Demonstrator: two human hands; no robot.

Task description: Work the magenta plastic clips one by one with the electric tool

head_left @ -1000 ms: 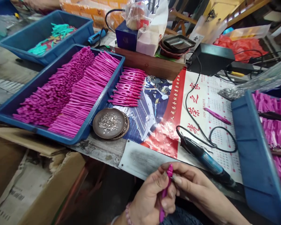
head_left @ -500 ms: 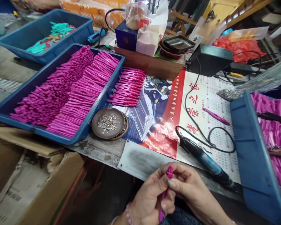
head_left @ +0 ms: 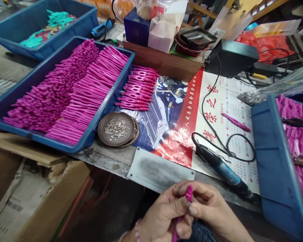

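— Lower in the frame than half a second ago, both hands are now seen at the bottom edge, and the slim magenta plastic clip [head_left: 184,210] has gone down with them.

— How is it held?

— It is pinched upright between the left hand [head_left: 164,215] and the right hand [head_left: 212,211], thumbs and fingertips [head_left: 192,210] pressed together around its upper end; only the rounded tip is shown above them.

— Can any writing be read?

— Large red Chinese characters are printed on the white calendar poster [head_left: 229,101] in the centre right, but the small print cannot be made out.

— What is hidden or cut off?

— The clip's lower end is cut off by the bottom edge, and its middle is covered by the fingers. The blue plastic tray of magenta pieces [head_left: 272,168] at the right is cropped by the frame. The tiny silver parts in the round brown dish [head_left: 117,129] are too small to be identified.
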